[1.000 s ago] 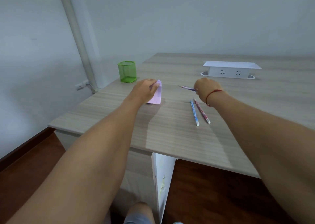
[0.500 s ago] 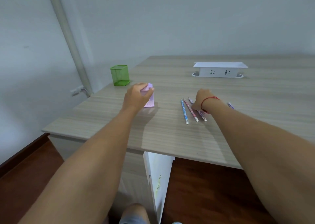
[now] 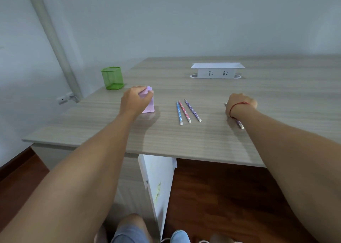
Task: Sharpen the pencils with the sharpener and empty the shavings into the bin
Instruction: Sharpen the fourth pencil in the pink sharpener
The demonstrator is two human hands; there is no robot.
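Observation:
My left hand [image 3: 135, 102] grips the top of a lilac pencil sharpener [image 3: 149, 108] that stands on the wooden table [image 3: 184, 141]. Three pencils lie side by side in the middle: a blue pencil [image 3: 179, 113], a red pencil [image 3: 184, 111] and a purple pencil [image 3: 192, 110]. Further right, my right hand [image 3: 240, 104], a red string on its wrist, rests over a fourth pencil [image 3: 239, 124]. Its fingers curl down out of sight, so whether they hold that pencil is hidden. A green mesh bin [image 3: 112, 78] stands at the back left of the table.
A white socket box [image 3: 217, 71] sits at the back of the table. A white cabinet [image 3: 156, 178] stands under the table's front edge, above a dark wooden floor. A wall outlet [image 3: 62, 99] and a pipe are at the left.
My right hand laid the purple pencil beside the blue and red ones, then moved right onto a fourth pencil. My left hand stayed on the sharpener.

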